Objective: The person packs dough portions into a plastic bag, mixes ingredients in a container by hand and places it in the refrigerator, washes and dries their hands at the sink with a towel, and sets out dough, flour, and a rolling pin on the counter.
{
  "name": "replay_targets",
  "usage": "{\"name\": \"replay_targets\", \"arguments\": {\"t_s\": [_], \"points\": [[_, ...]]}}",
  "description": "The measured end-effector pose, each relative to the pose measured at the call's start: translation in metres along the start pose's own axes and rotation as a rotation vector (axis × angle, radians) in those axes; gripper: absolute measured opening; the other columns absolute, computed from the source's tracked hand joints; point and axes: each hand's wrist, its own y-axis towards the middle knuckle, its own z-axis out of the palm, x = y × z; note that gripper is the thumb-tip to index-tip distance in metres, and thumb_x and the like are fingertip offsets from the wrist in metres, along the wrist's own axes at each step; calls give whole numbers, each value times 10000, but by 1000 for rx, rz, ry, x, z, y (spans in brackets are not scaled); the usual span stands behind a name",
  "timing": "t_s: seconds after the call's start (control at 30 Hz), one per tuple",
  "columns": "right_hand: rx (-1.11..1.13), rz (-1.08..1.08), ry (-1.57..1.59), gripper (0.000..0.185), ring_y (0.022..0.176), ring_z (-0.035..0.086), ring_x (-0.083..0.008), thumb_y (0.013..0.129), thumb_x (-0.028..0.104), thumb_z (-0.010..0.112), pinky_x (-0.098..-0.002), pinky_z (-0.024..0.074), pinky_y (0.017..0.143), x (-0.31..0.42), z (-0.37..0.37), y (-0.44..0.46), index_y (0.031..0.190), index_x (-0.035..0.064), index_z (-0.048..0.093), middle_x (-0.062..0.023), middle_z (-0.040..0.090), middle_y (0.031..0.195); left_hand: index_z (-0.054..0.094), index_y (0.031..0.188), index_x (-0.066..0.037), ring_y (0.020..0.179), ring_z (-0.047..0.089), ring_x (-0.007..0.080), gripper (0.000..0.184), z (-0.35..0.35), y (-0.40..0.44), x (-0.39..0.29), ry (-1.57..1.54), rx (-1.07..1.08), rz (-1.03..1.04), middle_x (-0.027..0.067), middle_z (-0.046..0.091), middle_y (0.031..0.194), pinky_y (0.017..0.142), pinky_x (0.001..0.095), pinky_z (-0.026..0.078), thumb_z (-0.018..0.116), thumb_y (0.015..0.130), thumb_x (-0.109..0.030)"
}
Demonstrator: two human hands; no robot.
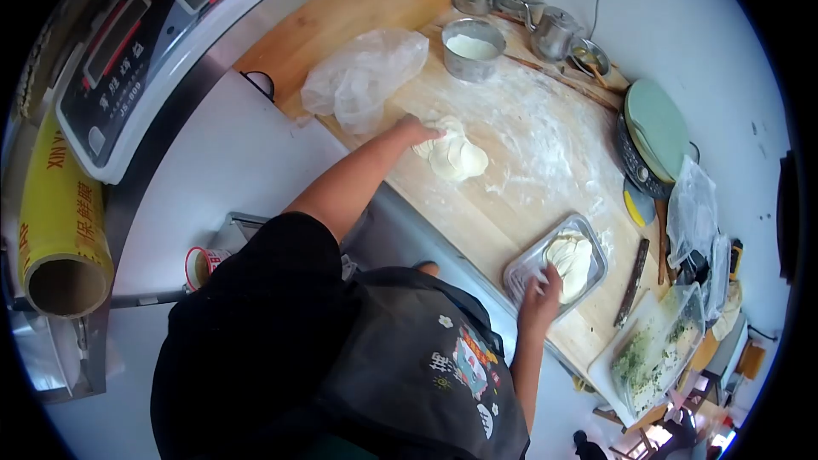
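Observation:
A soft, pale piece of dough (457, 158) lies on the floured wooden board. My left hand (412, 131) is closed on the near left edge of it, the fingertips partly hidden by the dough. Closer to the front edge of the board stands a clear plastic tray (516, 277) holding a second, folded piece of dough (569, 262). My right hand (538, 300) reaches over the tray's front side, with its fingers closed at the edge of that dough.
A crumpled plastic bag (362, 77) lies left of a metal bowl of flour (473, 49). Along the wall stand a metal kettle (554, 32) and a round green-lidded appliance (656, 132). A dark stick (631, 283) lies near a container of chopped greens (652, 358). A scale (128, 60) is at upper left.

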Motion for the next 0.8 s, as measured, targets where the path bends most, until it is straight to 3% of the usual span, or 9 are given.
{"name": "replay_targets", "arguments": {"t_s": [0.13, 0.23, 0.33, 0.4, 0.47, 0.57, 0.6, 0.63, 0.8], "points": [[289, -180, 140, 591, 1072, 562, -332, 864, 110, 615, -361, 530, 808, 43, 61, 40, 1386, 12, 355, -217, 437, 1324, 548, 1217, 90, 1041, 632, 272, 855, 13, 13, 2, -156, 217, 75, 222, 626, 1152, 855, 346, 514, 785, 661, -514], [197, -423, -133, 718, 1274, 413, -417, 833, 177, 658, -442, 394, 1029, 25, 119, 81, 1450, 91, 301, -243, 291, 1471, 548, 1235, 54, 997, 643, 231, 675, 8, -30, -22, -518, 241, 115, 158, 645, 1131, 835, 356, 521, 762, 751, -364], [310, -239, -230, 807, 1356, 287, -434, 797, 262, 686, -466, 262, 1115, 56, 145, 98, 1471, 114, 267, -237, 223, 1515, 545, 1241, 17, 1006, 635, 214, 526, 13, -59, -42, -848, 321, 58, 108, 643, 1136, 849, 355, 515, 717, 820, -248], [286, -253, -388, 812, 1375, 255, -427, 799, 317, 670, -484, 250, 1113, 68, 162, 100, 1475, 127, 263, -208, 221, 1526, 526, 1261, -20, 1053, 616, 214, 462, 6, -70, -56, -973, 456, -96, 89, 625, 1165, 883, 355, 510, 674, 861, -198], [252, -249, -471, 834, 1397, 203, -421, 795, 368, 658, -507, 209, 1121, 67, 177, 104, 1484, 143, 247, -169, 215, 1541, 527, 1258, -26, 1054, 617, 210, 439, 25, -49, -39, -1082, 568, -55, 87, 623, 1167, 898, 355, 509, 647, 883, -222], [172, -329, -371, 834, 1385, 232, -417, 766, 250, 694, -488, 218, 1129, 63, 181, 100, 1459, 66, 268, -161, 280, 1509, 513, 1273, -37, 1074, 609, 206, 410, 30, -53, -48, -983, 562, -18, 92, 611, 1198, 934, 357, 491, 572, 927, -249], [51, -445, -271, 827, 1333, 298, -437, 719, 172, 711, -460, 247, 1129, 52, 189, 102, 1425, 30, 304, -216, 339, 1454, 505, 1281, -39, 1088, 602, 211, 406, 31, -64, -57, -1064, 650, -57, 93, 607, 1207, 944, 361, 483, 558, 933, -241], [48, -411, -175, 803, 1325, 296, -445, 708, 124, 699, -460, 254, 1126, 58, 180, 97, 1402, -3, 315, -233, 344, 1439, 498, 1289, -42, 1101, 596, 215, 402, 30, -75, -64, -1145, 725, -95, 95, 603, 1217, 954, 364, 475, 544, 938, -233], [-29, -467, -105, 772, 1335, 257, -474, 708, 30, 662, -510, 237, 1120, 66, 138, 74, 1400, 0, 320, -239, 310, 1453, 465, 1311, -24, 1115, 593, 230, 405, 38, -129, -92, -1328, 809, -75, 99, 592, 1235, 949, 369, 479, 519, 937, -169]]}}
